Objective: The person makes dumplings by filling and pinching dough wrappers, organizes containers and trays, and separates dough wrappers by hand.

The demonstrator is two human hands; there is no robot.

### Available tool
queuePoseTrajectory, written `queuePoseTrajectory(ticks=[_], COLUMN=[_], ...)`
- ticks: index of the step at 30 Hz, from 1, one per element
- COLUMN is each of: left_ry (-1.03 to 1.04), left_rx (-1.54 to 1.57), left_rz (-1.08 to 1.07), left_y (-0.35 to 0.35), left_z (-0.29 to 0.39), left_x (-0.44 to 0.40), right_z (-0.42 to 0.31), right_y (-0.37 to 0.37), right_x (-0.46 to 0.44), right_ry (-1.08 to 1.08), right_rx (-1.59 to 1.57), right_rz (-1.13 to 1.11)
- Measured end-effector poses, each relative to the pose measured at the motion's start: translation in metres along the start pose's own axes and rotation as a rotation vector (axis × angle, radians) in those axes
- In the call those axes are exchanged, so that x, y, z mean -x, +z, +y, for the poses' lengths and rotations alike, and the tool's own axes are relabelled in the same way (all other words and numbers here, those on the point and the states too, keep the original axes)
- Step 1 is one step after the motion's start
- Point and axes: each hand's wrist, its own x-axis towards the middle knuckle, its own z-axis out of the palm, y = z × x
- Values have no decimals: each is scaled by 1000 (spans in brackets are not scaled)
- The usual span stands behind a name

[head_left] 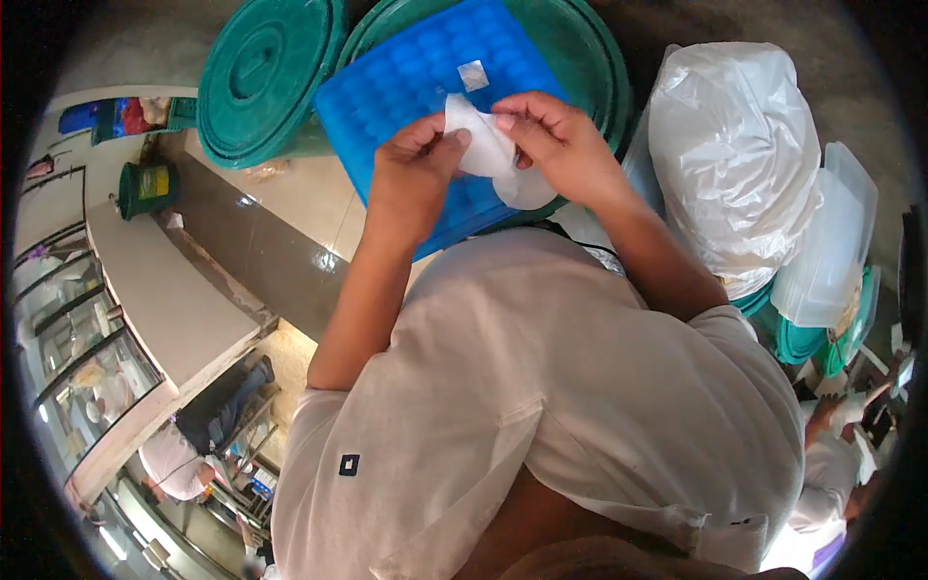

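Between my two hands is a thin white sheet point(491, 153), soft and paper-like, folded or crumpled, with a rounded lower edge hanging down. My left hand point(414, 176) pinches its left side between thumb and fingers. At the upper right edge, my right hand point(561, 145) grips it with thumb and fingertips. Both hands are over a blue plastic tray point(372, 106) with rows of rounded bumps, which lies tilted on a large green round lid or tub point(601, 68). A small whitish square piece point(473, 75) rests on the tray, just beyond the sheet.
A green lidded bin point(256, 82) stands at the upper left. To the right are a stuffed white plastic bag point(730, 145) and clear plastic containers point(820, 251). A small green bucket point(148, 188) sits farther left. Other people point(179, 459) are at the lower left and right.
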Motion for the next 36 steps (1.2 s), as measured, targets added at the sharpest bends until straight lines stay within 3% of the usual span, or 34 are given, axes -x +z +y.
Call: queuePoseTrajectory(ticks=[2, 5, 7, 8, 10, 11, 17, 27, 29, 32, 36], left_ry=[-15, 8, -18, -47, -80, -114, -193, -57, 0, -16, -19], left_rx=[108, 126, 128, 130, 221, 313, 442, 433, 363, 138, 88], left_rz=[-7, -30, -25, -24, 3, 29, -47, 182, 208, 252, 112], left_y=[-2, -5, -12, -15, -18, -19, -25, -37, -43, -45, -29], left_z=[0, 0, 2, 3, 2, 2, -5, 4, 9, 9, 13], left_x=[-1, -1, -1, -1, -2, -3, -9, -9, -9, -10, -5], right_z=[-1, 8, 6, 10, 22, 24, 16, 33, 17, 8, 12], right_y=[3, -2, -4, -5, -9, -17, -7, -38, -39, -50, -56], right_x=[0, -8, -15, -20, -31, -33, -32, -44, -40, -37, -41], right_ry=[-14, -118, 108, 107, 123, 131, 173, 118, 81, 51, 57], right_rx=[-75, 111, -78, -78, -473, -564, -840, -859, -742, -512, -458], right_rz=[-60, -170, -59, -61, 55, -9, 0, 2, 193, 213, 205])
